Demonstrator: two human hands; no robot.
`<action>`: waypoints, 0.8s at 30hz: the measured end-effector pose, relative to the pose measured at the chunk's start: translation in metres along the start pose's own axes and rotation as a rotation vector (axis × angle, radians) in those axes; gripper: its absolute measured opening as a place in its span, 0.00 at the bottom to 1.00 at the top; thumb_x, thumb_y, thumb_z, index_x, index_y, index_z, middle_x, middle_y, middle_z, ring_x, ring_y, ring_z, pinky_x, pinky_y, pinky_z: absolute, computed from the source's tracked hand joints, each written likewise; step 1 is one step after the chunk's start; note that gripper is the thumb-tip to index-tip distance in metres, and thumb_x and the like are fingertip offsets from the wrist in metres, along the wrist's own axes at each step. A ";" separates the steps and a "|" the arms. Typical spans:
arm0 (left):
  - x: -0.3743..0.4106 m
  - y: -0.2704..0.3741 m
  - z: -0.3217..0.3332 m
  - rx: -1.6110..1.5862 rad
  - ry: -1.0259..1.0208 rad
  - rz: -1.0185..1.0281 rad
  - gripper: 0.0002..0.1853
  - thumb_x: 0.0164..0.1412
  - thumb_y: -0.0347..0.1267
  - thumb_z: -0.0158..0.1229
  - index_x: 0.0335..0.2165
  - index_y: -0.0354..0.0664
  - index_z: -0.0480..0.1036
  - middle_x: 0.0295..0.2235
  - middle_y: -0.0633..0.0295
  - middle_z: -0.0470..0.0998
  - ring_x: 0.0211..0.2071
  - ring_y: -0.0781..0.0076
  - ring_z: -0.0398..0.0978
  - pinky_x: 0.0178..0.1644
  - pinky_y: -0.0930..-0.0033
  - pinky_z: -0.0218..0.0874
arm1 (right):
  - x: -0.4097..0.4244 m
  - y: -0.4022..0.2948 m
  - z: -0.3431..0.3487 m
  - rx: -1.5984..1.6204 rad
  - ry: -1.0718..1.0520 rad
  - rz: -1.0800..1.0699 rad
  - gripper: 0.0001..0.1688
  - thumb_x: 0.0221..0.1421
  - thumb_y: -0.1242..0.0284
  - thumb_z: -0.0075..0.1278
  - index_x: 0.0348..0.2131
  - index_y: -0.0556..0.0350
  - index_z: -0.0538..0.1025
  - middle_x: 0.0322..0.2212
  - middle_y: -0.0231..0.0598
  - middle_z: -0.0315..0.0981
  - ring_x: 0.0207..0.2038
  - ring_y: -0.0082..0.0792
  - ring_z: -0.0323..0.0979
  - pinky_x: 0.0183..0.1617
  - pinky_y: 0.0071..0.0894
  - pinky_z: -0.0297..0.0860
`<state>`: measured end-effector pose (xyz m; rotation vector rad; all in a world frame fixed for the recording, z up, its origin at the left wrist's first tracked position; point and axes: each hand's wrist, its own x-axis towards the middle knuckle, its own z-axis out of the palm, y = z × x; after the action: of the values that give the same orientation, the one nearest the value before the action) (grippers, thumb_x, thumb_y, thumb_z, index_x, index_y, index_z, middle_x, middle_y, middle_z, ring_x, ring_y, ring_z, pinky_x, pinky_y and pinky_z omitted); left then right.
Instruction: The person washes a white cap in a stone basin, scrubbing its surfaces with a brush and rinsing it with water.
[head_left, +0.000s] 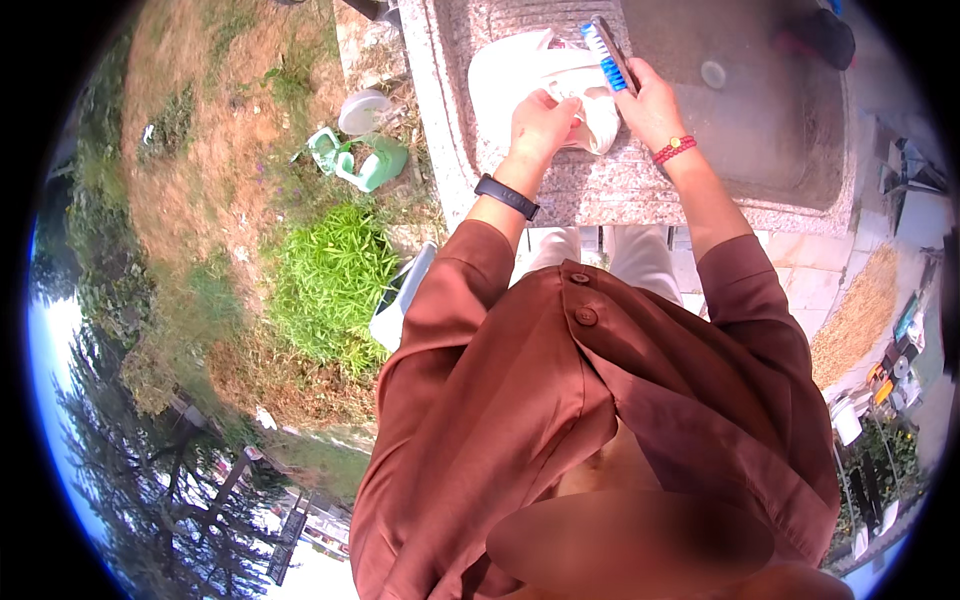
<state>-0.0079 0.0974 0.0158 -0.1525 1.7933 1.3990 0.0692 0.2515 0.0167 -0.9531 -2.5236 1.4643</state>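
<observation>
A white cloth (510, 82) lies bunched on the ribbed washboard part of a speckled stone sink (555, 196). My left hand (541, 124), with a dark band at the wrist, has its fingers closed on a fold of the cloth. In my right hand (651, 101), which wears a red braided bracelet, is a scrubbing brush (609, 56) with blue and white bristles. The brush is tilted, its bristles facing left over the cloth's right side. To the right of the washboard is the basin (757, 142), with a pale round thing (713, 74) in it.
Beyond the basin's far right corner is a dark object (821, 39). Left of the sink, cut green plastic containers (375, 161) and a pale round lid (363, 112) lie on the ground, near a leafy green plant (330, 289). Grain-like material (859, 315) is spread on the paving at right.
</observation>
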 end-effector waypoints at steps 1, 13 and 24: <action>0.006 -0.008 0.004 -0.074 0.049 0.098 0.15 0.59 0.35 0.57 0.35 0.31 0.70 0.31 0.56 0.76 0.26 0.68 0.76 0.30 0.73 0.69 | -0.005 0.001 -0.001 0.012 -0.068 0.043 0.24 0.50 0.71 0.51 0.47 0.59 0.69 0.38 0.55 0.75 0.42 0.51 0.74 0.46 0.41 0.69; 0.027 0.000 0.016 -0.480 0.018 0.184 0.08 0.59 0.32 0.58 0.31 0.38 0.71 0.18 0.67 0.66 0.22 0.71 0.64 0.31 0.71 0.60 | -0.043 0.018 0.010 0.505 -0.218 -0.005 0.39 0.57 0.70 0.52 0.63 0.55 0.53 0.56 0.44 0.62 0.57 0.31 0.61 0.59 0.28 0.59; 0.045 -0.041 0.029 -1.171 -0.357 -0.110 0.17 0.59 0.46 0.55 0.34 0.43 0.70 0.29 0.59 0.75 0.31 0.65 0.74 0.36 0.61 0.69 | -0.068 -0.011 0.001 -0.244 -0.301 -0.223 0.29 0.63 0.62 0.42 0.61 0.27 0.59 0.37 0.58 0.72 0.41 0.55 0.73 0.46 0.43 0.69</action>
<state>0.0009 0.1237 -0.0454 -0.5493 0.5042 2.0638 0.1185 0.2100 0.0414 -0.4772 -2.9608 1.3429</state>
